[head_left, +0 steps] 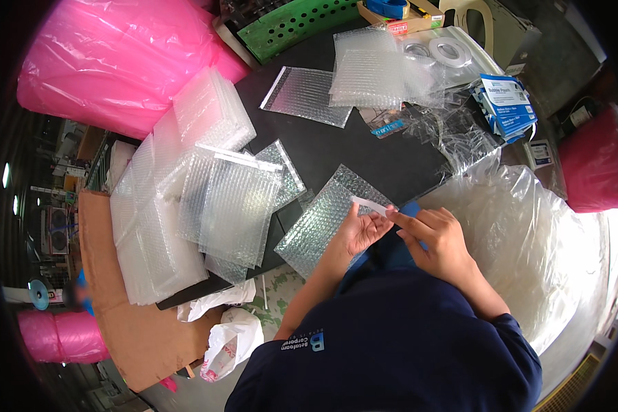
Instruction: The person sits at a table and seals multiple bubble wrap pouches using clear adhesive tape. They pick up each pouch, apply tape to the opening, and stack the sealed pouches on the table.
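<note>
A clear bubble-wrap pouch (323,209) lies aslant at the front of the black table, partly under my left hand. A narrow white strip (371,204) stretches between my two hands over the pouch's near right side. My left hand (360,235), palm up with curled fingers, has its thumb at the strip's left end. My right hand (432,240) pinches the right end between thumb and index finger. Whether the strip is still joined to the pouch is hidden by the fingers. To the left, several more pouches (237,206) overlap in a loose pile.
A tall stack of bubble-wrap sheets (154,213) stands on the left. More pouches (367,75) lie at the back, near tape rolls (450,51) and blue-and-white printed cards (507,106). Crumpled clear plastic (529,254) fills the right side. A large pink wrapped roll (123,62) stands back left.
</note>
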A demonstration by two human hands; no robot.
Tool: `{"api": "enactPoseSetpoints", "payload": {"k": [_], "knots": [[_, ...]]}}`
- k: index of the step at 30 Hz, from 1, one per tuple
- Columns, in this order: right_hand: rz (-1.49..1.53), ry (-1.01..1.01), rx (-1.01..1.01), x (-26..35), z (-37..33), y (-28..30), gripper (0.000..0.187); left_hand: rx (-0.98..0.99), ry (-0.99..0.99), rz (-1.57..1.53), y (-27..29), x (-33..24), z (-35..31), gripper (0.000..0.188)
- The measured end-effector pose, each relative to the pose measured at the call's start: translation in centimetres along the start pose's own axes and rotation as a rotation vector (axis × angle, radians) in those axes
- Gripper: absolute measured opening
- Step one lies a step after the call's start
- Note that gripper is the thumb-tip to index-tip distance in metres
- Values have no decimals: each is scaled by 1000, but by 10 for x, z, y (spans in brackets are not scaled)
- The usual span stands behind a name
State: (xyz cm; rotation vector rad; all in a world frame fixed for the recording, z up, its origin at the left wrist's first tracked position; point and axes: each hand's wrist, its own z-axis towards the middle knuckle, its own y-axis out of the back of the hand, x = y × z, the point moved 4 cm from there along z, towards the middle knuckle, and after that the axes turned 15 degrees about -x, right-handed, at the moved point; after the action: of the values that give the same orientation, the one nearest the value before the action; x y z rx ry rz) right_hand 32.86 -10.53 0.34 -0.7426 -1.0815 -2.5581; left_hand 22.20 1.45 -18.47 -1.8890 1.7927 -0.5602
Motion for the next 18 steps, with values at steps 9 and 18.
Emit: {"api": "enactPoseSetpoints", "payload": {"k": [9,18], "knots": [[-13,-11,92,-1,-5,15,33,146,-260,-286,51,-87,0,24],[-114,-90,246,-31,-43,-5,32,-312,-1020,591,21,-102,-27,14]]}}
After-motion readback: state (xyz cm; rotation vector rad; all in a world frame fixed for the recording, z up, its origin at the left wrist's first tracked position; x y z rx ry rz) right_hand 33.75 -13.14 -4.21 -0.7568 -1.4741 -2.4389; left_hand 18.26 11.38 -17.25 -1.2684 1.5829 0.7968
